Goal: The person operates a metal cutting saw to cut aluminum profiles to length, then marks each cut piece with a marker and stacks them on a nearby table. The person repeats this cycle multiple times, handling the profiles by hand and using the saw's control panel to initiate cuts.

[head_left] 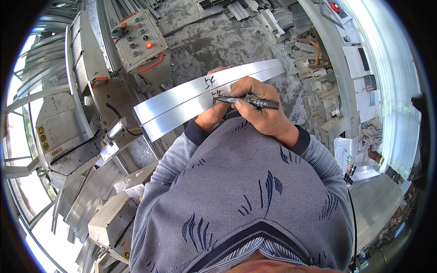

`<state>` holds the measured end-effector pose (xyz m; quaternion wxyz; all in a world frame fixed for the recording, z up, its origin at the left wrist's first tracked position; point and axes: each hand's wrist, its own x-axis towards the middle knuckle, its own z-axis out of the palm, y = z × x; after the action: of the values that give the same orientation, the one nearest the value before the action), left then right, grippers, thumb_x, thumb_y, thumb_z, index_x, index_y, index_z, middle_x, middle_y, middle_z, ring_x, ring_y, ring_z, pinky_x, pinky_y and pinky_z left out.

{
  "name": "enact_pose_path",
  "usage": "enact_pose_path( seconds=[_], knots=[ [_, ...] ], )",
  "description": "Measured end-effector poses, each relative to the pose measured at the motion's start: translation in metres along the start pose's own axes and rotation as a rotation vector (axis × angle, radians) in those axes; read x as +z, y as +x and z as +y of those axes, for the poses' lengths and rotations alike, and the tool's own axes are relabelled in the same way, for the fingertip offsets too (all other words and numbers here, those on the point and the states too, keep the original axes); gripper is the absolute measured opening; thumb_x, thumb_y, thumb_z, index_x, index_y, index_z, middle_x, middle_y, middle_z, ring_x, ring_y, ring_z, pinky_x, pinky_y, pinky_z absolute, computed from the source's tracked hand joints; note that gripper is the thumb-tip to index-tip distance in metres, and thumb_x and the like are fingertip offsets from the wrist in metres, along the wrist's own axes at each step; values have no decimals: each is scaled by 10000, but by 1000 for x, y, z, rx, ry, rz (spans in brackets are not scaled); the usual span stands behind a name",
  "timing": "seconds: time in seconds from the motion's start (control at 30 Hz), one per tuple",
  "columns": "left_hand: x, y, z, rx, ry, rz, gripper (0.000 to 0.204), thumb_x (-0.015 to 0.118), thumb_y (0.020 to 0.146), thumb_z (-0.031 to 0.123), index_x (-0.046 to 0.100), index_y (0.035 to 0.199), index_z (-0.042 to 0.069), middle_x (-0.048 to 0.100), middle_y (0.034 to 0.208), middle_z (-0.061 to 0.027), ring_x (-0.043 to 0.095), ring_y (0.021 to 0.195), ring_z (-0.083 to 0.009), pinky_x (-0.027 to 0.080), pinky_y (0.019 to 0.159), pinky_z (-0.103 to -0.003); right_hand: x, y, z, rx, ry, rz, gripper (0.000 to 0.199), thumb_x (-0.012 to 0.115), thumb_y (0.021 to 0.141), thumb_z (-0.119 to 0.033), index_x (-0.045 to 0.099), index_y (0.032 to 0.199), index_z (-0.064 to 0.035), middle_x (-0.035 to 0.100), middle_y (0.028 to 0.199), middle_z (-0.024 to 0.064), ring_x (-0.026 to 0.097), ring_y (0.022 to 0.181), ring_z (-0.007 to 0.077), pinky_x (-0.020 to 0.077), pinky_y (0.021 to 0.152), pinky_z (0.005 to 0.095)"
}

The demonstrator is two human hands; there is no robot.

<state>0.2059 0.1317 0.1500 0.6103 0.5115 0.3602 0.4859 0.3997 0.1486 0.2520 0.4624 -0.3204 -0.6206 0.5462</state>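
A person in a grey patterned top (236, 177) wrote on a bright metal length (182, 104) in a metalworking shop; the metal lay to the right of a control box (141, 41) and nearer the wearer, with a line running along its middle, though whether it was two strips or one grooved piece could not be told. The right hand (266, 116) had thumb and forefinger closed on a black marker (261, 103), with no gap around the barrel; its tip met the metal at one of two handwritten black marks, one on either side of the line. The left hand (210, 117) held the metal from beneath, its fingertips (219, 69) curled at the far edge and the rest hidden under the piece; how tightly they gripped could not be told.

The control box carried rows of knobs, a lit red button (149, 45) and an orange handle (151, 63); left of the box stood a pale machine housing (61, 136); well to the right of it lay piled metal offcuts (325, 98), and beyond those, farther right, a dark calculator (369, 82).
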Motion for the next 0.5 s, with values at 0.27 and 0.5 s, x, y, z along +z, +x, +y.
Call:
enact_pose_path(
  seconds=[0.27, 0.5],
  knots=[
    [5, 7, 11, -32, -48, 42, 631, 634, 1105, 383, 428, 1581, 25, 591, 1441, -99, 598, 1293, -199, 513, 1091, -363, -2, 3, -2, 104, 120, -47, 143, 674, 944, -101, 682, 1042, 2, 728, 865, 76, 675, 767, 122, 545, 706, 280],
    [0, 15, 21, -62, 344, 117, 284, 760, 1004, 121, 661, 1254, 29, 695, 1136, -61, 655, 1042, -182, 550, 913, -364, -10, 6, 5, 195, 312, 62, 176, 638, 1023, -129, 676, 1127, 8, 733, 974, 87, 692, 905, 134, 564, 848, 299]
  ],
)
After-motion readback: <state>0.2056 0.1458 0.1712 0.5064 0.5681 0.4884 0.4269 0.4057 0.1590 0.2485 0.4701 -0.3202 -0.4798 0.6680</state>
